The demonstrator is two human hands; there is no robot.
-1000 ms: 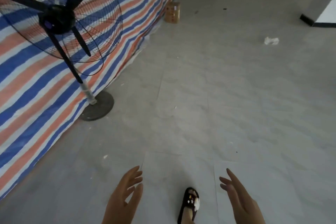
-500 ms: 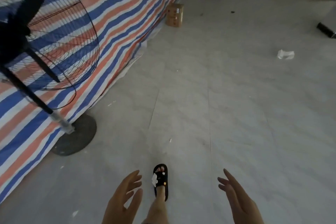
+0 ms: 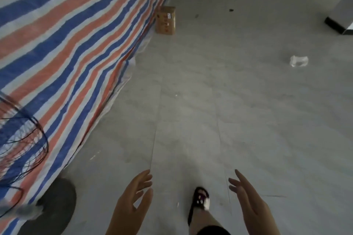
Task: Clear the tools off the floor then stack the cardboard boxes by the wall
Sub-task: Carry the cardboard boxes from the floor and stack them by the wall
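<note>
From my feed, the left hand (image 3: 131,204) and right hand (image 3: 250,206) are bare, with no sleeves, rings or gloves showing. One foot wears a black open-toed sandal (image 3: 199,201) with a white patch on its strap (detail too blurred to read). A dark hem (image 3: 212,231) edges the leg.

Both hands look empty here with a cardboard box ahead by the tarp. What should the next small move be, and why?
Probably keep walking toward the cardboard box standing on the floor against the striped tarp. The left hand and right hand are open and hold nothing, and the box is well beyond their reach.
</note>
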